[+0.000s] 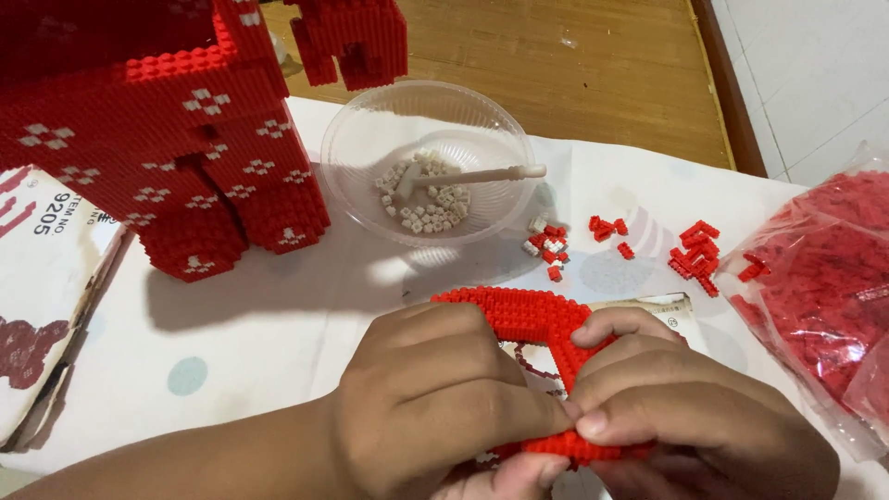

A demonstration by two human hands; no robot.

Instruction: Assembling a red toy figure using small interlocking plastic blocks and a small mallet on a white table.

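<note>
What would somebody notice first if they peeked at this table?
Probably the big red animal-shaped model built of tiny bricks with white flower patterns, standing at the upper left. Next, at the bottom middle, the left hand and right hand gripping a curved red piece of tiny bricks. Behind them sits a clear plastic bowl holding small white bricks, and a clear bag of red bricks lies on the right.

At three o'clock from my hands lies a clear plastic bag (824, 287), crumpled and full of red bricks. At nine o'clock sits a flat white printed box (46, 296) with dark red pictures, its corner running off the edge.
</note>
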